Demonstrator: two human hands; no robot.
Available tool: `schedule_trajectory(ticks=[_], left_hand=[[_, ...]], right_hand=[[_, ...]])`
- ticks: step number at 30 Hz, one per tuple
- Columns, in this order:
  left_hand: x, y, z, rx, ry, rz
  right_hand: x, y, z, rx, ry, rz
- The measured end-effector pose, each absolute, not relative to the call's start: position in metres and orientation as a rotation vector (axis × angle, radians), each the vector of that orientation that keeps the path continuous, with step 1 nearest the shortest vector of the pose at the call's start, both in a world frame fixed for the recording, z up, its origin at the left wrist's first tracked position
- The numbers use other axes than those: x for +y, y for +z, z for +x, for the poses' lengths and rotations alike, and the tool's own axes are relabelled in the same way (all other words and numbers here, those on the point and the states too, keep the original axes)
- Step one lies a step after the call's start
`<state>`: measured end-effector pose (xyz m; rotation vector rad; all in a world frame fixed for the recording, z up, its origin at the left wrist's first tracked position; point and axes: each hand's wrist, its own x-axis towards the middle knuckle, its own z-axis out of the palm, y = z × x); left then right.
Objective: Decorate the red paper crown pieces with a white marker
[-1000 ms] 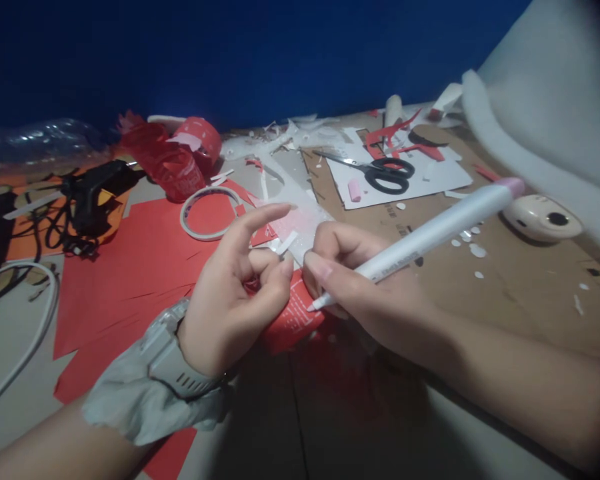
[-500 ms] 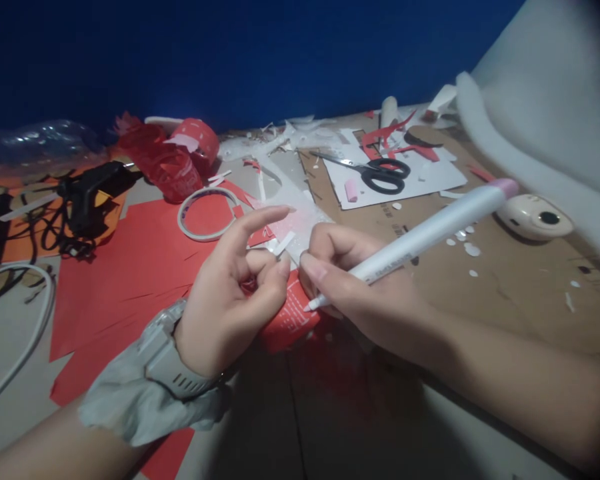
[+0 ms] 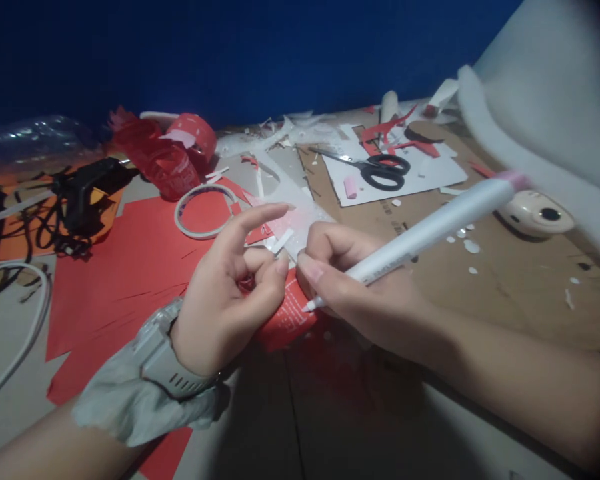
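Observation:
A white marker with a pink end (image 3: 430, 220) is gripped in my right hand (image 3: 350, 280), slanting up to the right. Its tip rests against a small red piece (image 3: 287, 320) that carries white lines and dashes. My left hand (image 3: 237, 287) pinches the upper left edge of this red piece between thumb and curled fingers, index finger stretched out above. Part of the piece is hidden behind both hands. Just beyond my left fingertips lies a white strip (image 3: 283, 240).
Red paper sheets (image 3: 115, 267) and a tape roll (image 3: 181, 212) lie left, with a black glue gun (image 3: 87, 190) beyond. Black-handled scissors (image 3: 385, 172) rest on white card (image 3: 340, 179) over brown cardboard (image 3: 505, 293). A cream-coloured device (image 3: 535, 213) sits at right among paper scraps.
Both hands keep their grips, and the marker tip stays on the red piece with only a tiny shift. The whole view has moved slightly.

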<state>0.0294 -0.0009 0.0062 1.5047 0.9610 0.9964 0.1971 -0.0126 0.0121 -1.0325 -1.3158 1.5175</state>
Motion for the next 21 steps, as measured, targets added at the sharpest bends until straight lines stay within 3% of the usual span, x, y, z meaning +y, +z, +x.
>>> schedule_trajectory(ticks=[21], left_hand=[[0.0001,0.0077,0.0282,1.006,0.973,1.5]], right_hand=[[-0.0118,0.0103,0.1954,-1.253,1.555,-0.97]])
